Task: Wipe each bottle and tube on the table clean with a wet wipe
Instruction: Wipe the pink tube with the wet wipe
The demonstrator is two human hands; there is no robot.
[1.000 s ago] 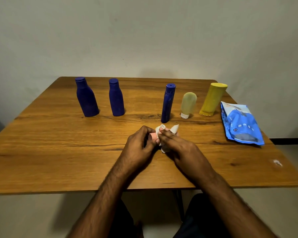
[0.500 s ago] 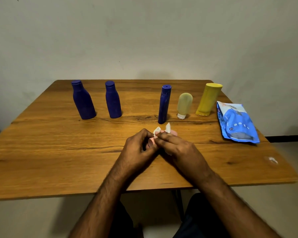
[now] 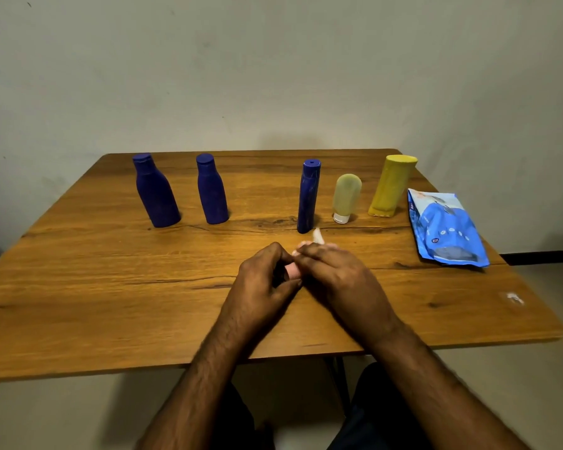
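- Pink tube (image 3: 294,271) lay between the two hands over the middle of the table (image 3: 78,303), mostly hidden; only a small patch of it showed.
- Left hand (image 3: 264,280) curled its fingers round the tube's near end and held it.
- Right hand (image 3: 335,277) pinched a white wipe (image 3: 317,236) against the tube's far part; a tip of wipe stuck up past the fingertips.
- Step in hand, by my reading: rubbing this tube clean, hands working close together.
- Behind stood a row, well apart from the hands: two squat blue bottles (image 3: 156,193) (image 3: 212,190), a slim blue bottle (image 3: 308,196) nearest the wipe, a pale tube (image 3: 346,198) on its cap, a yellow tube (image 3: 391,186).
- Blue wipe pack (image 3: 446,228) lay flat at the right edge.
- Next move likely called for setting the pink tube down and reaching for another from the row; which ones were already wiped could not be told.
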